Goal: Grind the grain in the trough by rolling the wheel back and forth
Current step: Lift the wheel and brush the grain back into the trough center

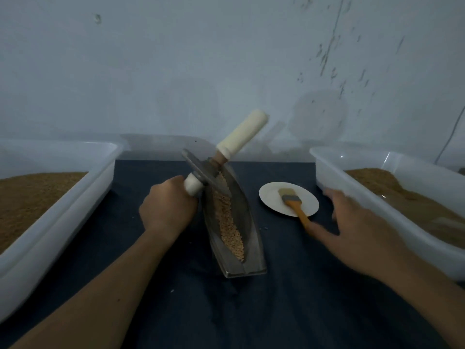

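Left grip (167, 205) clamps the wheel handle (192, 187) over the trough (247, 238); right grip (357, 222), fingers apart, near plate (273, 196); left tub (63, 205), right tub (352, 190) flank.

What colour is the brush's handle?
Orange; the brush handle shows best in the head view.

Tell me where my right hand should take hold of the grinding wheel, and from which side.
Grip the free cream handle, which juts up and away from the wheel on its right side; the left hand already holds the opposite one. Bring the right hand in from the right, closing it around the round, tilted shaft.
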